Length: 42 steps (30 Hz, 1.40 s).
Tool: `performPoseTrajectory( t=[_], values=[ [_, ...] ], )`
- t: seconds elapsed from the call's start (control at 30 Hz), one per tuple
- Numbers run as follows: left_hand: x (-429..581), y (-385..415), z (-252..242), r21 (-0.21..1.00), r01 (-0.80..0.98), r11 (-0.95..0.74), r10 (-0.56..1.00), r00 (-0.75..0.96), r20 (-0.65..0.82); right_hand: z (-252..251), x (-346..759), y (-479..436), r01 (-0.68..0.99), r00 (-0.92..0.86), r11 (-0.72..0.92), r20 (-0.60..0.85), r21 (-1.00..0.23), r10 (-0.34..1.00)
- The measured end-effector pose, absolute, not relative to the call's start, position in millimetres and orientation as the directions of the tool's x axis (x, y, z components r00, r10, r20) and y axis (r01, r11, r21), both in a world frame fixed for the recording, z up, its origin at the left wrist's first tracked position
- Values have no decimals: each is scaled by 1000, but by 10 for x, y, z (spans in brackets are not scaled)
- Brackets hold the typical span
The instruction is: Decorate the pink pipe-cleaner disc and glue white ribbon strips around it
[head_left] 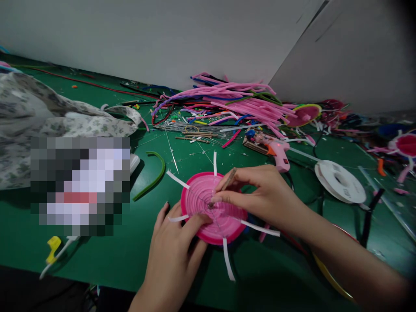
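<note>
A round pink disc (198, 203) with concentric rings and several white strips (229, 260) sticking out from its rim is held over the green table. My left hand (178, 238) grips its lower left edge, thumb on the ringed face and the other fingers behind. Between the thumb and fingers of my right hand (250, 190) is a thin brown stick (228, 179), slanting down toward the disc's centre. A small dark spot lies at the centre, by my right fingertips.
Pink pipe cleaners (227, 97) are heaped at the back. A pink glue gun (280, 154) and white ribbon spool (339, 182) lie right. Floral cloth (65, 112), a blurred-out device and a green pipe cleaner (159, 175) are left.
</note>
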<state>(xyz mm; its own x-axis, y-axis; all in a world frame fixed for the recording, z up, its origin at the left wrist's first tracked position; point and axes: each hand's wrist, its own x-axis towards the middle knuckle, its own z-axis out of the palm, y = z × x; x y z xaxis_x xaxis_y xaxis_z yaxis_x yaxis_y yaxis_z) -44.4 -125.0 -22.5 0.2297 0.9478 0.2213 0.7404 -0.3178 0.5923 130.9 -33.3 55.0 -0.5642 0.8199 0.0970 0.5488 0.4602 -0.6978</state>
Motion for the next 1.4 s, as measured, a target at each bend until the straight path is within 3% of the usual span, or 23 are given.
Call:
performPoseTrajectory(
  t=[0.2, 0.5, 0.8, 1.17, 1.4],
  values=[
    [-438, -1247, -219, 602, 732, -319, 947, 218, 237, 581, 1329, -322, 492, -631, 410, 10, -768, 775],
    [-457, -1257, -237, 582, 741, -335, 941, 230, 248, 571, 1322, -346, 560, -602, 522, 116, -643, 790],
    [-454, -1254, -246, 573, 749, -334, 941, 233, 244, 594, 1323, -311, 536, -611, 461, 51, -707, 790],
    [-457, -1263, -232, 583, 737, -342, 938, 231, 258, 534, 1359, -313, 524, -487, 280, -14, -804, 873],
    [-455, -1249, -225, 583, 739, -338, 940, 241, 240, 600, 1364, -304, 480, -560, 311, -14, -821, 828]
  ],
)
